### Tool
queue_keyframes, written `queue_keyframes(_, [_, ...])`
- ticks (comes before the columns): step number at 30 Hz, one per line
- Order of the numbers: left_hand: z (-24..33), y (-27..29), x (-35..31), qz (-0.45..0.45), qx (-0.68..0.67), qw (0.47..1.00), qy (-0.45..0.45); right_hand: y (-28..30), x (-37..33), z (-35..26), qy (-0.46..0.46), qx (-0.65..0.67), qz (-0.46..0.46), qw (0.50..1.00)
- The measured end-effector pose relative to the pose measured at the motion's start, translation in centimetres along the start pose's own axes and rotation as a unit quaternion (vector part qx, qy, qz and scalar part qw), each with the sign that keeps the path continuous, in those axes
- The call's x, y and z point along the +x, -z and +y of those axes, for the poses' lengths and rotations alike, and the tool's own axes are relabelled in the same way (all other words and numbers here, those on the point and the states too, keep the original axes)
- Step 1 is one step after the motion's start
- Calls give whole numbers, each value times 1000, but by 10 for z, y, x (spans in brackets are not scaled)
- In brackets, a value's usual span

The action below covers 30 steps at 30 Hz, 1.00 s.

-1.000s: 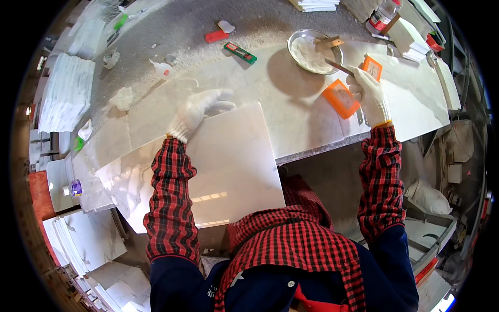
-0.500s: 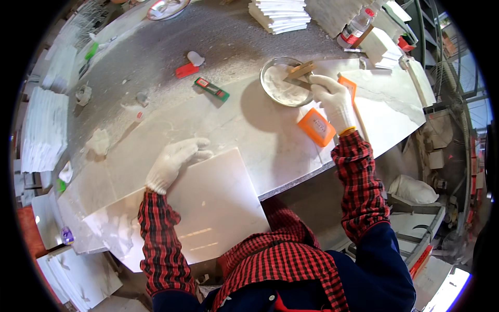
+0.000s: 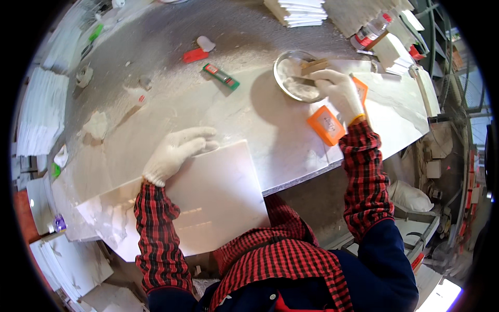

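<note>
R hand (image 3: 340, 93) is gripping metal tool (image 3: 304, 80), blade reaching into bowl (image 3: 287, 93) w/ white mat'l (image 3: 287, 68); L hand (image 3: 176, 151) is resting unclenched at slab (image 3: 221, 187) edge. Mixing/scooping is seemingly underway; blade withdrawal remaining.

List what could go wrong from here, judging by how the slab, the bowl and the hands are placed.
The white slab juts past the table's front edge, so it might tip if bumped.

The right hand holds a flat tool in the bowl; a knock could spill its pale contents.

The right sleeve might nudge the nearby orange box.
</note>
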<state>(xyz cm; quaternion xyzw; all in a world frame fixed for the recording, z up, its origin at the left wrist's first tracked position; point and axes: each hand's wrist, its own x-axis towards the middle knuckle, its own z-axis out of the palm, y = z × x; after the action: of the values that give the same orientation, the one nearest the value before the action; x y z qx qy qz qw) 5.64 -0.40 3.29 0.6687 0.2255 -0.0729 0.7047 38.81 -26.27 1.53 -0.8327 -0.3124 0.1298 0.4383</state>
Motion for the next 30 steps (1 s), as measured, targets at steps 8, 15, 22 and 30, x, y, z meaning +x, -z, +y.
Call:
queue_keyframes(8, [-4, 3, 3, -35, -62, 997, -10, 8, -50, -27, -118, 161, -69, 977])
queue_keyframes(15, [-12, 8, 9, -34, -13, 999, -20, -44, -87, -61, -124, 209, -172, 955])
queue_keyframes(22, [-30, 19, 17, -44, 71, 989, -121, -79, -92, -81, -88, 186, -194, 959])
queue_keyframes(30, [-22, 16, 13, -41, -15, 998, -38, -95, -92, -90, -12, 150, -200, 968])
